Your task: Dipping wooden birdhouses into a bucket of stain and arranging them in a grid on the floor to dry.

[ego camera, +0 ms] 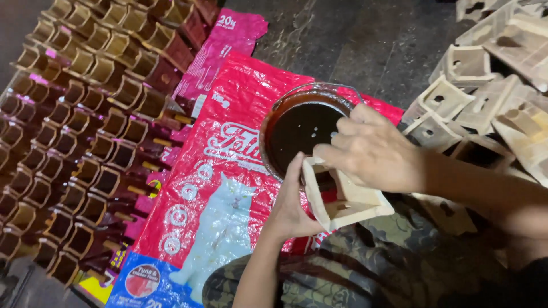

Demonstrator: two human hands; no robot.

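Observation:
My left hand [291,208] grips the near side of a small pale wooden open box piece [348,202], holding it tilted above my lap. My right hand [374,151] rests on top of the same piece, fingers curled over its far edge and into its opening. Just beyond the hands sits a round bowl [274,117] filled with dark brown liquid; what the right fingers hold inside the box is hidden.
The bowl stands on a red and pink printed plastic sack [211,188] spread on the dark floor. Rows of dark stained wooden pieces [85,125] lie at left. A heap of bare pale wooden pieces [491,85] lies at right. My camouflage-patterned trousers [354,268] fill the bottom.

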